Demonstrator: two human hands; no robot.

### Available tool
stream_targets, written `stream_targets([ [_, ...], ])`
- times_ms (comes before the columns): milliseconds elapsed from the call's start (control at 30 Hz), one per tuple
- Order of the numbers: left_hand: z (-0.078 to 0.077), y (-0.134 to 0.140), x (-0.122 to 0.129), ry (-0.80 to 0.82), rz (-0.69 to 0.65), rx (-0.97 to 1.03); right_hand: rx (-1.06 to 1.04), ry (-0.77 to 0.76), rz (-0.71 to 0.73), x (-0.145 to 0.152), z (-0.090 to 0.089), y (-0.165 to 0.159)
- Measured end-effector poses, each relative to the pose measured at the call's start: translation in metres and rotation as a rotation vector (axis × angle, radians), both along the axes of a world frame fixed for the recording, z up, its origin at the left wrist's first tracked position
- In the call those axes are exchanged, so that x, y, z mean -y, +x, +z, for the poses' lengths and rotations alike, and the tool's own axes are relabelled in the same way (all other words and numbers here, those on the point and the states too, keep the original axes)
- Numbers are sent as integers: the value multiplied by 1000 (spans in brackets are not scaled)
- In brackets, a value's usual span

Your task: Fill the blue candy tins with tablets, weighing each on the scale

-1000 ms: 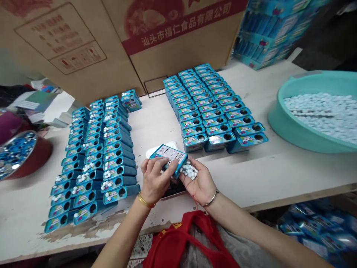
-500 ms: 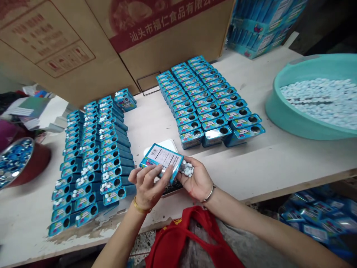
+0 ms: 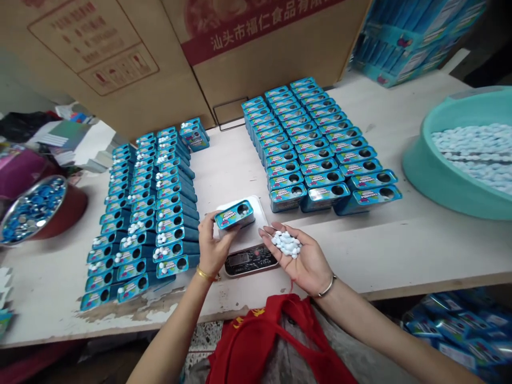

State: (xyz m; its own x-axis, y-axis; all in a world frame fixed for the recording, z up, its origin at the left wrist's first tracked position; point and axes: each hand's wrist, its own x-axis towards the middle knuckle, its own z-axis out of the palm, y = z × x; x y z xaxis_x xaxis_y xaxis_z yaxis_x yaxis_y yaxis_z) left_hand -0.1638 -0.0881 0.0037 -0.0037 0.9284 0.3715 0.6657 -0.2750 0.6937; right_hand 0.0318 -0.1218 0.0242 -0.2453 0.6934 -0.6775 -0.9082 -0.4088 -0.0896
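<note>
My left hand (image 3: 216, 242) has its thumb and fingers round a blue candy tin (image 3: 235, 214), upright with its round hole on top, over the white plate of a digital scale (image 3: 259, 210). I cannot tell whether the tin touches the plate. The scale's display appears to read zero. To the right, my right hand (image 3: 310, 266) lies palm up, cupping a small heap of white candies (image 3: 286, 244). Left of the scale stand rows of tins (image 3: 170, 221) with white candies lying on many lids. More tins (image 3: 316, 157) with open holes stand in rows behind and right.
A turquoise basin (image 3: 424, 160) of white candies stands on the right. At left is a red bowl (image 3: 74, 208) with shiny blue and silver pieces. A large cardboard box (image 3: 168, 80) backs the table. Wrapped blue packs (image 3: 400, 48) stand at back right; bagged tins (image 3: 460, 325) lie below the edge.
The tin was tipped over my right palm; now my left hand holds it upright over the scale. My right hand has moved right with the candies, uncovering the scale's display.
</note>
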Motion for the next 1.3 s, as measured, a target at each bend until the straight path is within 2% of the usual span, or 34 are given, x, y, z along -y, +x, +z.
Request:
stream_targets([
  [100, -7, -5, 0, -38, -23, 61, 4, 4, 37, 10, -2, 6],
  [200, -3, -7, 5, -49, -63, 32, 3, -15, 68, 18, -3, 10],
  [267, 5, -5, 14, 28, -6, -67, 7, -34, 75, 22, -3, 12],
  [333, 15, 1, 29, 184, 62, -148, 12, -48, 83, 25, -2, 14],
  [367, 19, 6, 37, 238, 34, -168, 15, -53, 86, 27, -2, 15],
  [433, 26, 22, 55, 227, -180, -192, 22, -60, 103, 30, -1, 16],
  [500, 28, 42, 70, 103, -458, -250, 29, -78, 146, 33, 1, 16],
  [567, 27, 62, 79, 3, -585, -350, 23, -103, 200, 35, 2, 15],
  [667, 23, 83, 82, -43, -591, -496, 20, -147, 221, 38, 5, 13],
  [800, 20, 91, 79, 15, -630, -551, 27, -159, 178, 41, 7, 13],
  [933, 18, 91, 79, 34, -665, -539, 26, -136, 169, 43, 3, 13],
  [1100, 13, 86, 79, 13, -579, -501, 11, -44, 193, 41, -4, 9],
  [1300, 28, 73, 65, -74, -573, -465, -35, -40, 193, 25, 2, 0],
])
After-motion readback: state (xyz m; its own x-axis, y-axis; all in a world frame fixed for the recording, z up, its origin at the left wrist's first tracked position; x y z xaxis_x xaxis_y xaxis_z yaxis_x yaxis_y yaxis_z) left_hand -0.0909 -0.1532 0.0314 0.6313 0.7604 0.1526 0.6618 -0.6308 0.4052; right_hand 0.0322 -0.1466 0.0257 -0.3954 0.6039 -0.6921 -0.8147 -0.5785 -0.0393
